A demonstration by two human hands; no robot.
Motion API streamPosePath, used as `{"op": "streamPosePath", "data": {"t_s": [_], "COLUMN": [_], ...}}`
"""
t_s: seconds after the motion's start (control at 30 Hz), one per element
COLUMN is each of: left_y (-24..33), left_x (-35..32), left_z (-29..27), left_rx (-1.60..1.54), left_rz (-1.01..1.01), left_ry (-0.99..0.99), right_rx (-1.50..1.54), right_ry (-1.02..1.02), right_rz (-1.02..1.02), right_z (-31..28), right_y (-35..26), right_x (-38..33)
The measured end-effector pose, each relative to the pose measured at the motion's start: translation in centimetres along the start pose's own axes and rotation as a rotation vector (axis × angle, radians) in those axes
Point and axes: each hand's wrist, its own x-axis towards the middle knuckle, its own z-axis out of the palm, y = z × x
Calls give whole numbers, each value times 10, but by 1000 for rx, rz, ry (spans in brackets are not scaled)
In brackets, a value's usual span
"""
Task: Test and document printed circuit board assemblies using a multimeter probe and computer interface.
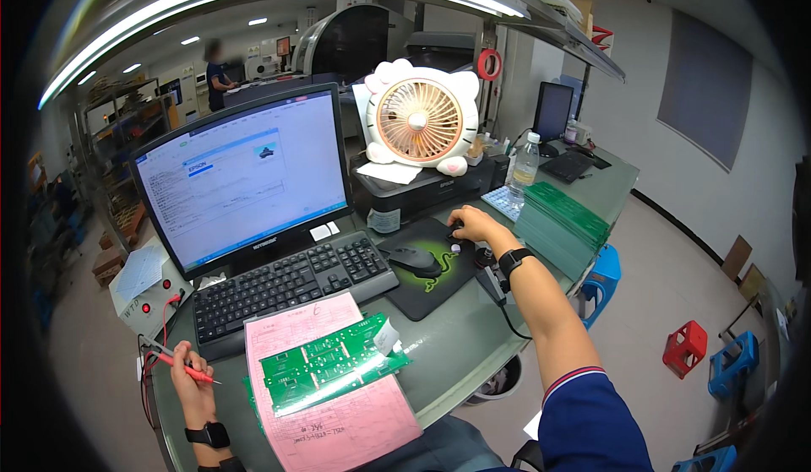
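Note:
In my left hand (191, 392), at the desk's near left, is a red test probe (199, 375), its thin metal tip pointing right toward a green circuit board panel (325, 362). The panel lies on a pink printed sheet (351, 421), with a small white piece on its right end. My right hand (478, 225) reaches over the black mouse pad (431, 299), fingers curled down around a small dark object (457, 226) whose kind I cannot make out. A black mouse (414, 261) rests on the pad, apart from that hand.
A keyboard (291, 282) and monitor (245, 172) stand ahead. The white fan (420, 117) sits on a black printer (431, 192). Right of my arm are stacked green boards (562, 223) and a bottle (525, 164). At left is a white instrument box (150, 290) with a red lead.

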Motion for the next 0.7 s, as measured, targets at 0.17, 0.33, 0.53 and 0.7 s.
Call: {"op": "streamPosePath", "data": {"t_s": [0.17, 0.33, 0.53, 0.7], "left_y": [-3, -5, -2, -4], "left_x": [2, 1, 2, 2], "left_z": [-6, -4, -6, -6], "left_rx": [2, 20, 31, 19], "left_rz": [0, -14, -11, -19], "left_ry": [7, -3, -11, -30], "right_rx": [-43, -426, -641, -600], "right_ry": [-20, 296, 64, 336], "right_rz": [55, -218, -709, -755], "right_z": [-5, -3, 13, 30], "right_y": [-15, -36, -92, -96], "right_x": [-9, -39, -131, -129]}}
